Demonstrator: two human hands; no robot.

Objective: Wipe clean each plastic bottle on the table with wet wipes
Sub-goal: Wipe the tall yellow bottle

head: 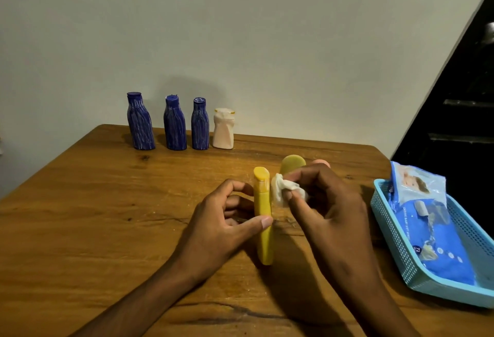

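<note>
We hold the yellow bottle [263, 219] upright at mid-worktop [80, 216], left hand [222, 219] fingers curled round it; our right hand [328, 211] pinches a wipe [280, 192] against its neck. Three blue bottles [175, 125] and one pale bottle [224, 129] stand behind. One basket [395, 240] holds one wipes pack [433, 229].

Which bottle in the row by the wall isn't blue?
The pale pink bottle at the right end of the row. The three blue bottles to its left are dark with white streaks.

place: home room | cues: wooden table [80, 203]; plain wall [240, 29]; dark staircase [459, 112]
</note>
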